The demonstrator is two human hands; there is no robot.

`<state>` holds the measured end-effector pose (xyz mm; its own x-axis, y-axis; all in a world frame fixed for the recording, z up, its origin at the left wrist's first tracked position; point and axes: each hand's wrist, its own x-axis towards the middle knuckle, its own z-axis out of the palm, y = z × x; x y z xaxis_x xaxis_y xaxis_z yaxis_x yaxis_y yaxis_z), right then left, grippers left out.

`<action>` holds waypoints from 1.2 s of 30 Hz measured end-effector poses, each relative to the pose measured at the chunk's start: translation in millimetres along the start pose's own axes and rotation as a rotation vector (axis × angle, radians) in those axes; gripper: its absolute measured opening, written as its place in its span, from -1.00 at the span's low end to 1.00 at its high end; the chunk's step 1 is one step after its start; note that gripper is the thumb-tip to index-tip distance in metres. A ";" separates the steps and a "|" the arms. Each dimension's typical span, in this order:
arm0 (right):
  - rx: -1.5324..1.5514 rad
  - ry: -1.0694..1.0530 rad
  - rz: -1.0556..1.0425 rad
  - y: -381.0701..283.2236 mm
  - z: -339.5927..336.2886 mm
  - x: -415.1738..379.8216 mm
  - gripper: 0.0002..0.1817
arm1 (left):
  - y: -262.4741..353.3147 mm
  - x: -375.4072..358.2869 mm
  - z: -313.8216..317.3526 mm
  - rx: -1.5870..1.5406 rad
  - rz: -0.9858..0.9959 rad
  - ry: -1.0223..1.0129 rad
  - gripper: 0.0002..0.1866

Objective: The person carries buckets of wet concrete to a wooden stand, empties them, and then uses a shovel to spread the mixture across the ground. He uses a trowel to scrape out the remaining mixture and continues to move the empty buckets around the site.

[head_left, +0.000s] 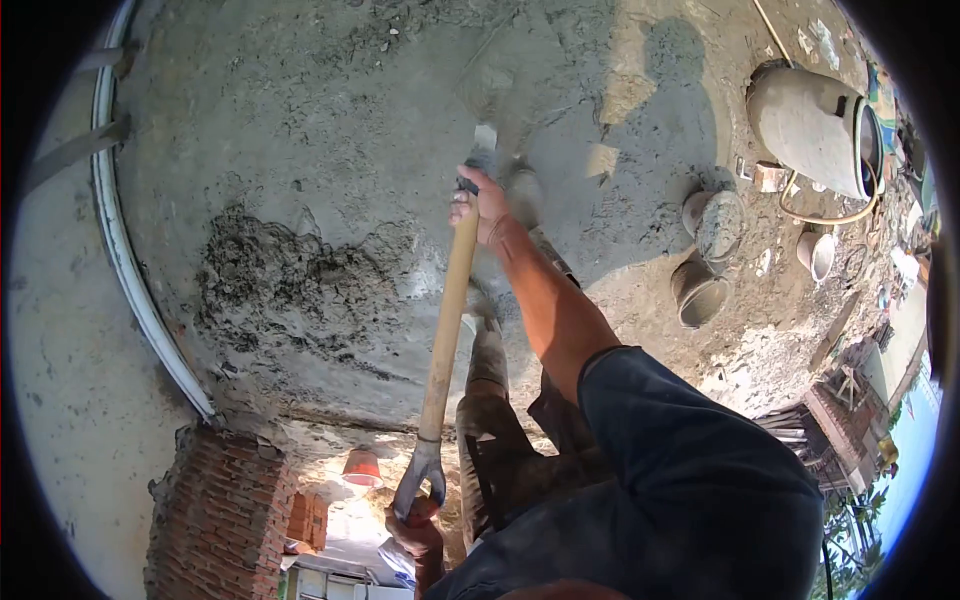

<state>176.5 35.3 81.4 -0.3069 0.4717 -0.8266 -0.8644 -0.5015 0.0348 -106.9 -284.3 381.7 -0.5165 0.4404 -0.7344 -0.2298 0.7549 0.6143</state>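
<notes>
A long-handled shovel (445,340) runs down the middle of the view, with a wooden shaft and a forked grip at its near end. My right hand (485,207) is closed round the shaft near the metal socket, arm outstretched. My left hand (415,532) grips the handle at the bottom, partly out of sight. The shovel's far end meets smooth wet grey mortar (400,110), where the blade is hard to make out. Left of the shaft lies a rough, darker heap of mortar (290,275). My mortar-smeared boots (487,335) stand just right of the shaft.
Several buckets (702,295) stand on the right, near a large tipped drum (815,130) with a hose (830,218). A curved pale pipe (118,240) edges the left side. Stacked bricks (225,510) and an orange bucket (363,467) are at lower left.
</notes>
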 end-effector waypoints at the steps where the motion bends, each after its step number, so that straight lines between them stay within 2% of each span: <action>1: -0.042 0.233 0.019 31.9 -16.2 5.4 -0.60 | 9.2 -10.0 -5.4 0.093 -0.121 0.043 -0.35; 2: -0.121 0.371 0.024 62.6 -30.1 0.1 -0.62 | 0.0 -16.6 -30.6 -0.131 -0.332 0.130 -0.35; 3: -0.176 0.512 0.114 94.6 -54.7 4.2 -0.65 | -17.7 -25.0 -59.0 -0.361 -0.542 0.224 -0.35; 5: -0.325 0.537 0.204 143.2 -95.5 -3.3 -0.64 | -53.6 -55.5 -91.2 -0.244 -0.623 0.526 -0.37; 6: -0.324 0.558 0.230 161.8 -110.7 -6.6 -0.64 | -62.6 -70.7 -100.8 -0.192 -0.688 0.599 -0.38; 7: -0.318 0.582 0.264 177.6 -125.4 -9.8 -0.64 | -82.5 -88.3 -125.9 -0.178 -0.720 0.756 -0.40; 8: -0.307 0.603 0.303 170.0 -121.2 -18.2 -0.63 | -75.0 -92.3 -117.4 -0.247 -0.724 0.773 -0.40; 9: -0.310 0.620 0.330 153.9 -122.6 -18.4 -0.63 | -59.9 -86.5 -82.5 -0.321 -0.722 0.781 -0.41; 10: -0.305 0.625 0.296 124.7 -122.3 -8.0 -0.63 | -46.6 -75.4 -42.6 -0.254 -0.643 0.788 -0.43; 11: -0.299 0.624 0.259 91.4 -117.7 3.8 -0.63 | -35.8 -55.7 -5.8 -0.235 -0.647 0.768 -0.45; 12: -0.263 0.626 0.218 45.2 -111.3 18.2 -0.62 | -43.7 -33.4 15.8 -0.215 -0.617 0.713 -0.48; 13: -0.227 0.624 0.165 -10.6 -103.4 36.8 -0.62 | -42.0 -7.9 62.1 -0.213 -0.506 0.573 -0.51; 14: -0.215 0.615 0.132 -61.9 -98.3 56.1 -0.60 | -23.5 17.1 119.8 -0.163 -0.577 0.534 -0.47; 15: -0.204 0.607 0.101 -107.8 -91.5 71.8 -0.58 | -18.0 38.5 166.6 -0.176 -0.551 0.583 -0.47; 16: -0.239 0.613 0.045 -145.8 -82.3 83.8 -0.58 | -27.5 55.0 170.7 -0.206 -0.586 0.444 -0.47; 17: -0.268 0.619 -0.006 -174.4 -75.0 91.3 -0.57 | -15.9 65.0 208.4 -0.182 -0.506 0.500 -0.48; 18: -0.261 0.621 0.006 -191.5 -72.4 93.1 -0.57 | -1.6 68.7 227.6 -0.199 -0.534 0.464 -0.51; 21: -0.178 0.566 0.026 -222.7 -75.2 97.7 -0.52 | 18.9 62.9 239.6 -0.177 -0.491 0.435 -0.54; 23: -0.286 0.302 0.031 -238.8 -90.7 96.3 -0.43 | 19.0 49.1 235.4 -0.226 -0.535 0.446 -0.55; 24: -0.286 0.313 0.035 -243.7 -99.3 98.1 -0.43 | 24.9 39.8 245.8 -0.230 -0.513 0.420 -0.58; 26: 0.043 0.031 -0.039 -246.1 -121.9 97.7 -0.36 | 26.3 20.7 259.1 -0.202 -0.526 0.448 -0.59; 27: 0.039 0.043 -0.035 -252.3 -129.7 94.0 -0.36 | 21.9 14.4 263.9 -0.185 -0.518 0.462 -0.60; 29: 0.305 -0.243 0.034 -272.1 -127.6 90.1 -0.40 | 8.3 -6.8 270.8 -0.234 -0.520 0.370 -0.61; 30: 0.124 -0.007 0.020 -280.2 -118.6 97.2 -0.63 | -3.8 -14.7 270.8 -0.233 -0.540 0.375 -0.61; 31: 0.122 0.012 0.032 -280.4 -131.7 108.9 -0.63 | -16.9 -20.0 269.3 -0.234 -0.564 0.378 -0.61; 33: -0.261 0.173 0.113 -290.4 -145.4 128.6 -0.78 | -45.1 -11.1 267.7 -0.239 -0.585 0.405 -0.59; 34: -0.268 0.257 0.133 -286.2 -138.5 124.1 -0.75 | -66.4 2.3 258.8 -0.243 -0.629 0.586 -0.58; 35: -0.291 0.238 0.114 -282.0 -141.4 120.5 -0.75 | -89.1 17.0 253.8 -0.250 -0.665 0.757 -0.56; 36: -0.298 0.243 0.056 -272.7 -147.2 117.9 -0.78 | -99.5 31.8 259.6 -0.172 -0.540 0.758 -0.54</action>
<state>434.6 120.9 -108.2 -0.2165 0.2701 -0.9382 -0.6844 -0.7273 -0.0515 113.7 -219.3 222.3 -0.6892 -0.4265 -0.5857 -0.6816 0.6560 0.3243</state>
